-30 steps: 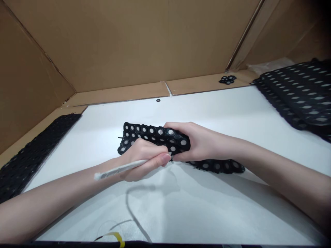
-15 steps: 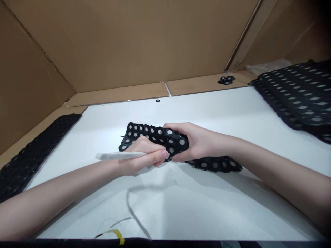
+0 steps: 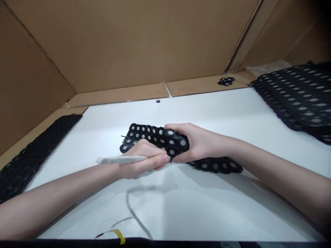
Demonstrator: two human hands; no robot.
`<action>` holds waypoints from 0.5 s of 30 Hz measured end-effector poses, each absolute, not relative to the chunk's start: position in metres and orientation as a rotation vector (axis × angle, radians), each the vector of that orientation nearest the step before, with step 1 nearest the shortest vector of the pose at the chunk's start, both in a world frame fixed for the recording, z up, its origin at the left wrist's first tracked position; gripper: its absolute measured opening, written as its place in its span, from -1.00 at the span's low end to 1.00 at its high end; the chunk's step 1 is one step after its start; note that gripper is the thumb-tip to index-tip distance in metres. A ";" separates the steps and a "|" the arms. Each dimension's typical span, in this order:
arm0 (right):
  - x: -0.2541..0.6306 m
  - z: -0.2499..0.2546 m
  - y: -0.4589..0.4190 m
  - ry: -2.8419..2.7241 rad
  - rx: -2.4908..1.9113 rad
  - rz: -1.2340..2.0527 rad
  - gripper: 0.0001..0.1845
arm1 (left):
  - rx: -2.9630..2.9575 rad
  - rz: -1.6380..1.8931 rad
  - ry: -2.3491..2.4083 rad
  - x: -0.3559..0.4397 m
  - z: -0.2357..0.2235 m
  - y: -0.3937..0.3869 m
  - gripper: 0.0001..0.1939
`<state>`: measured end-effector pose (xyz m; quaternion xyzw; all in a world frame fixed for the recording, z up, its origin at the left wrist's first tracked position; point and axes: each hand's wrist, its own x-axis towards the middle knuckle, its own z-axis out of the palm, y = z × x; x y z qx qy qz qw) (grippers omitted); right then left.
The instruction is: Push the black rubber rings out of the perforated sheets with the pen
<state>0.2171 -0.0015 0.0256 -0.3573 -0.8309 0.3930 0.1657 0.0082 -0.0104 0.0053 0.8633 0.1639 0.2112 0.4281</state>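
Note:
My left hand (image 3: 146,158) is closed around a slim white pen-like tool (image 3: 121,159), whose back end points left over my wrist. The tool's tip is hidden by my fingers at the near edge of a black piece with rows of pale round discs (image 3: 161,132). My right hand (image 3: 195,143) grips this piece at its right end, thumb on the near side and fingers on the far side. The piece is bent up there, and another part of black dotted material (image 3: 216,166) lies under my right wrist.
A large black dotted sheet (image 3: 297,93) lies at the right and a black textured strip (image 3: 41,151) at the left. A small dotted scrap (image 3: 226,81) and a single disc (image 3: 158,101) lie toward the back. Cardboard walls (image 3: 124,44) enclose the white tabletop (image 3: 207,206).
My left hand and the tool have shifted slightly down and right along the piece's near edge. The right hand keeps its grip almost unmoved.

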 end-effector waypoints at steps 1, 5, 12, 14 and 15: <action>0.218 0.025 -0.001 -2.358 -1.020 1.120 -0.65 | 2.161 0.550 0.411 0.008 0.004 -0.011 -0.56; 0.218 0.024 0.001 -2.343 -1.026 1.107 -0.64 | 2.166 0.579 0.415 0.007 0.002 -0.010 -0.55; 0.216 0.025 0.000 -2.358 -1.017 1.116 -0.64 | 2.221 0.426 0.422 0.006 0.009 -0.009 -0.56; 0.216 0.026 -0.001 -2.362 -1.024 1.115 -0.63 | 2.251 0.386 0.426 0.006 0.010 -0.010 -0.57; 0.216 0.026 -0.001 -2.361 -1.030 1.116 -0.63 | 2.251 0.388 0.428 0.007 0.010 -0.010 -0.58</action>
